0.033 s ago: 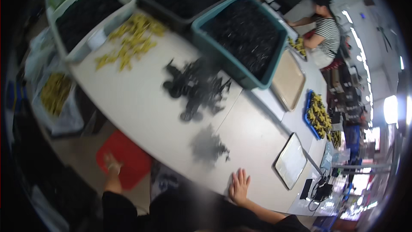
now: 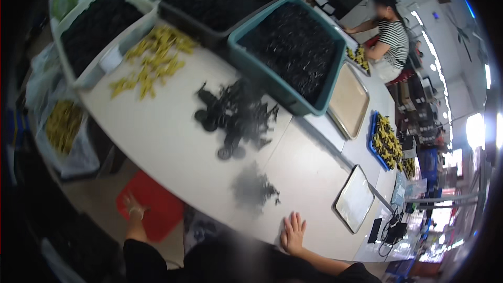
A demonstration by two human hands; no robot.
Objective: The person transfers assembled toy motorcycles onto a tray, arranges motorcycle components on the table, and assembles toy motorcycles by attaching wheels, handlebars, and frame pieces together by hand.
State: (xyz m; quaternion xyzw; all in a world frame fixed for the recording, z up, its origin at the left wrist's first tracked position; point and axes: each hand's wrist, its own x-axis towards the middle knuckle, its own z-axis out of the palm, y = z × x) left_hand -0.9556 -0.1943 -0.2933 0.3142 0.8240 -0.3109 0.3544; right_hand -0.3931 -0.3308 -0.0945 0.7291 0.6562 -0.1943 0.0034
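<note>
My left hand (image 2: pixel 135 208) is down beside the table with its fingers spread, over or on the seat of a red plastic stool (image 2: pixel 157 209); whether it presses on it I cannot tell. My right hand (image 2: pixel 294 235) lies on the near edge of the white table (image 2: pixel 309 178), fingers stretched out and nothing in them. Ahead of it lies a small blurred heap of dark parts (image 2: pixel 270 191). Farther off is a larger pile of black plastic parts (image 2: pixel 230 112), some of them round like small wheels. Yellow plastic pieces (image 2: pixel 157 55) are spread at the far left of the table.
A whitish tub (image 2: pixel 65 55), a dark tub (image 2: pixel 225 26) and a teal tub (image 2: pixel 309 107) hold black parts. Trays (image 2: pixel 348 99) and a blue tray of yellow pieces (image 2: pixel 385 141) stand at right. A bag of yellow pieces (image 2: pixel 63 126) sits left. A co-worker (image 2: pixel 390 36) works at the far right.
The view has tilted a little, so the stool and the near table edge sit slightly lower. Both hands keep their places on the stool side and the table.
</note>
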